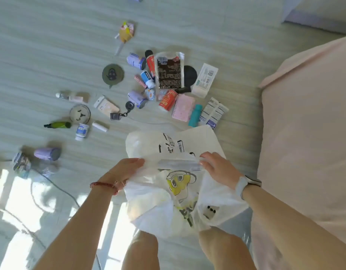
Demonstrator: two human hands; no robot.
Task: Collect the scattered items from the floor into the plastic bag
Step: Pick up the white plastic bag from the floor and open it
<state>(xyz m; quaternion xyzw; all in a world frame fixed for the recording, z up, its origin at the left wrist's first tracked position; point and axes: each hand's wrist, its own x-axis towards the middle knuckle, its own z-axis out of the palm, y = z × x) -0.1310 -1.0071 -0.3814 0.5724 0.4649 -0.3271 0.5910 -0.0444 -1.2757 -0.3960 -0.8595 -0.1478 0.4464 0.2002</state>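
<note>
Fingers of the left hand [127,168] and the right hand [217,168] are pinched on the top edge of the white plastic bag [168,193], one on each side, stretching its mouth apart at lower centre of the frame. The bag hangs above the person's knees. Beyond it, across the middle of the pale floor [51,45], lie scattered items: a red can [167,99], a pink notebook [183,107], a teal bottle [195,115], a green bottle [58,125]

Pale wood-grain floor [51,45], strewn with small things. Green bottle [58,125], round olive patch [113,73], red can [167,99], pink notebook [183,107], teal bottle [195,115] lying flat, most clustered near centre.
</note>
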